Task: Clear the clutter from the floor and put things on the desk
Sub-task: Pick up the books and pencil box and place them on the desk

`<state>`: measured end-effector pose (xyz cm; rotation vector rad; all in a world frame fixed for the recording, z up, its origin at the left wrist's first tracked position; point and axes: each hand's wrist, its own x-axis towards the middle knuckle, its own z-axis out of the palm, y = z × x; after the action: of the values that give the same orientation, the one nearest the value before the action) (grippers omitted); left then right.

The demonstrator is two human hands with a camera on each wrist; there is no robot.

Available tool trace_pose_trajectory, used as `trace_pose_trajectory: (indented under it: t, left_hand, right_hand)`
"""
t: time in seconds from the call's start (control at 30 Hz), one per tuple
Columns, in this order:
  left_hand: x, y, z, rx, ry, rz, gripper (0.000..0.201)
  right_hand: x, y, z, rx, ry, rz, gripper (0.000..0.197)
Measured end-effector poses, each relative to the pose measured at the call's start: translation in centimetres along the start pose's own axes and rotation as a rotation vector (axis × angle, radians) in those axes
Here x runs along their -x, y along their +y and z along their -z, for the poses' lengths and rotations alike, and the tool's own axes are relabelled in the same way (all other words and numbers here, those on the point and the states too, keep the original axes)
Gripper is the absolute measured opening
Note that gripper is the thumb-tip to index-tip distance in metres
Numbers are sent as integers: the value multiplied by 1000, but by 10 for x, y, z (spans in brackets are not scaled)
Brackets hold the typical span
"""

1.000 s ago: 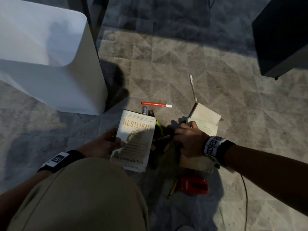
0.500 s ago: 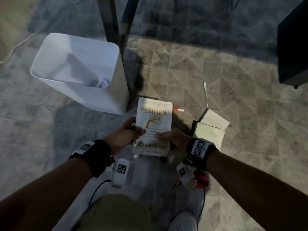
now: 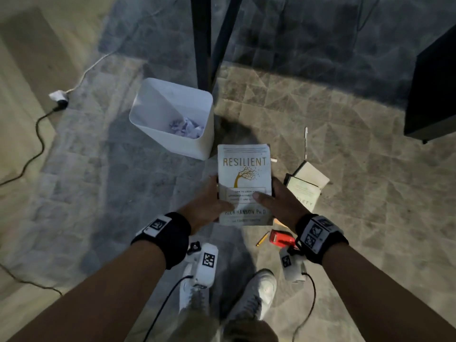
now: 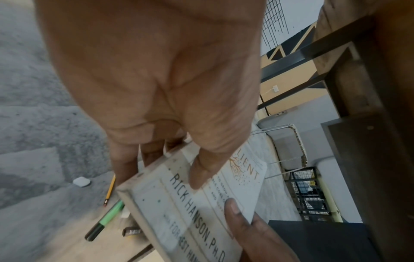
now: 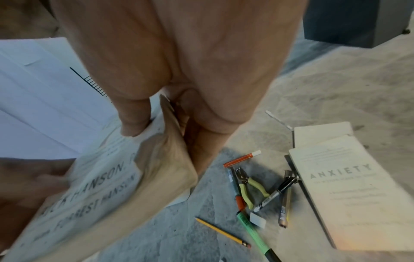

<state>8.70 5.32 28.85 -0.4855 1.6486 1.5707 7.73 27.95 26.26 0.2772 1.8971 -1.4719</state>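
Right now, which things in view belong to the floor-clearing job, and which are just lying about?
Job:
- Resilient book, held by left hand and right hand
- Anxiety book
- yellow pencil
- green highlighter
- pliers
- orange marker
- red stapler

Lying about:
- white bin holding crumpled paper
- power cord

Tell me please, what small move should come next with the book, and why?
Probably carry the book up to the desk: the left hand and right hand both grip it, lifted off the floor, where pens remain.
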Motion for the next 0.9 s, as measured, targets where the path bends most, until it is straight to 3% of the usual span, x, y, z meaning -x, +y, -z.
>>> trace_pose_trajectory:
  t: [0.17,0.27,0.4,0.57,0.67,0.8,0.9]
  left_hand:
    - [62,21,-17,3,30,-49,81]
    - [101,49,-25,-10,58,-112,82]
    - [163,96,-29,-56,110,-184,88]
    - [250,166,-18,-98,147,-247,85]
    - [297,208,-9,-195,203,-351,83]
    - [331,266,19,-332,300,-431,92]
    - [332,315,51,-402,406,-548,84]
  right_hand:
    - [60,-29,3,38,27,-28,57]
    - [102,-62,12,-24,-54,-75,60]
    - [160,-122,26,-38,-183,-44,84]
    - [220,-212,32,52,-199,68,63]
    - [243,-266,31,101,-204,213,63]
    - [249,-336,26,48,-203,345,61]
    - [229,-390,17,-66,-184,375,52]
